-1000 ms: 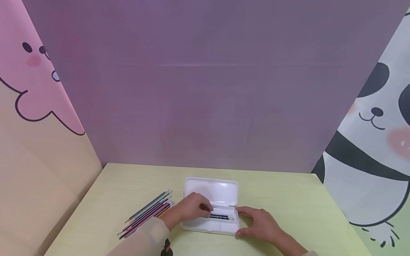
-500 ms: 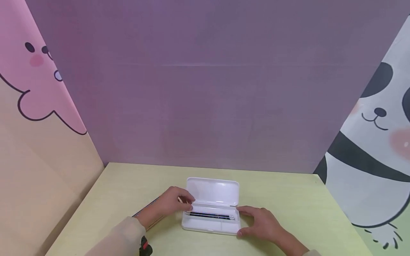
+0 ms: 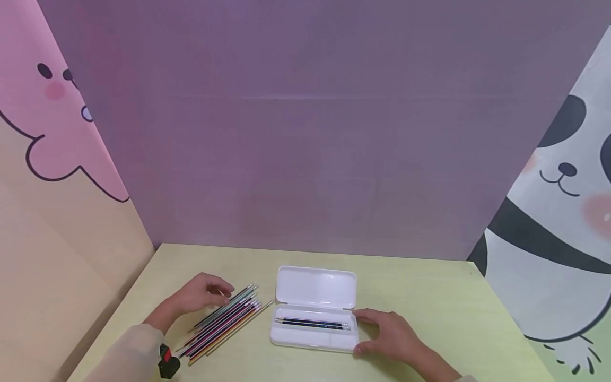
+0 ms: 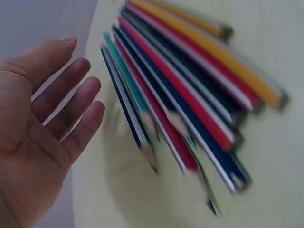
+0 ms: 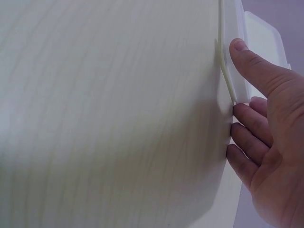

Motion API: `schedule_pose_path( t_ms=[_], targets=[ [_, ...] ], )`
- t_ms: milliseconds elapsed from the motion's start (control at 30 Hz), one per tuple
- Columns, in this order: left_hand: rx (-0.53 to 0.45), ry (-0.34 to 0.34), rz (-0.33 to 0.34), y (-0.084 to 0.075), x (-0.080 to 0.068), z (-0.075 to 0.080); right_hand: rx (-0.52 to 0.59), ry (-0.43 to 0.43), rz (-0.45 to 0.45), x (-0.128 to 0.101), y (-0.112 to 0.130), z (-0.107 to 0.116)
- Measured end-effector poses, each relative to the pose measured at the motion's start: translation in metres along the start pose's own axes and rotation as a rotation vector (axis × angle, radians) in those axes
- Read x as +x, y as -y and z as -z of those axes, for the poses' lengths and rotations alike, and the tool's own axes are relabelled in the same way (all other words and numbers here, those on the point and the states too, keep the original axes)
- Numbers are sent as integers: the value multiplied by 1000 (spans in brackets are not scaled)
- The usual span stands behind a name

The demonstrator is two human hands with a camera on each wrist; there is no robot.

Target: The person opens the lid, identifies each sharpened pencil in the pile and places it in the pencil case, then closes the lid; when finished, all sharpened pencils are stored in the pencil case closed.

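A white plastic pencil case (image 3: 298,336) lies with its lid (image 3: 316,286) flipped back, on the table before me. Dark striped pencils (image 3: 312,323) rest lengthwise inside it. My right hand (image 3: 393,335) holds the case's right end, thumb at the front corner and index finger at the hinge side; the right wrist view shows the thumb (image 5: 249,59) against the wall. Left of the case is a slanted pile of pencils (image 3: 229,324) in several colours. My left hand (image 4: 42,118) hovers beside that pile with loose fingers and holds nothing. Sharpened tips and flat ends both show in the left wrist view.
A pale wooden table (image 3: 410,286) carries everything. Behind it stands a purple panel (image 3: 310,132). A cartoon-printed wall flanks each side, with a panda (image 3: 549,223) on the right one. A yellow pencil (image 3: 241,328) lies at the pile's near-right side.
My left hand has let go of a dark pencil in the case and swung left to the pile, uncovering the case's left part. The right hand stays at the case's end.
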State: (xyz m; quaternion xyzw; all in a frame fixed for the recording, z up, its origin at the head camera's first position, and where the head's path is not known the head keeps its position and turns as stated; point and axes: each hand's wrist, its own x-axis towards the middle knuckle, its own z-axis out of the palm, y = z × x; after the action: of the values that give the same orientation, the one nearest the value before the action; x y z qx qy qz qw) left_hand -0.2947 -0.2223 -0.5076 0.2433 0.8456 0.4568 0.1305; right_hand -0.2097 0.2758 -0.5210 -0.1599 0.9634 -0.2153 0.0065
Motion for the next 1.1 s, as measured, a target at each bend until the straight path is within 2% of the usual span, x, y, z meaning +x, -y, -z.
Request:
schedule_pose_path(
  t_ms=[167,367,867,1100],
  targets=[
    [-114,31,43,19,-9,6,-4,-9,13,-1,0,-1],
    [-182,43,60,25,-13,6,-7,-9,4,-1,0,-2],
    [-116,25,20,21,-11,-2,1,-15,-2,-2,0,-1],
    [-3,-11,-7,20,-8,-4,-9,-3,-8,-1,-2,-2]
  ],
)
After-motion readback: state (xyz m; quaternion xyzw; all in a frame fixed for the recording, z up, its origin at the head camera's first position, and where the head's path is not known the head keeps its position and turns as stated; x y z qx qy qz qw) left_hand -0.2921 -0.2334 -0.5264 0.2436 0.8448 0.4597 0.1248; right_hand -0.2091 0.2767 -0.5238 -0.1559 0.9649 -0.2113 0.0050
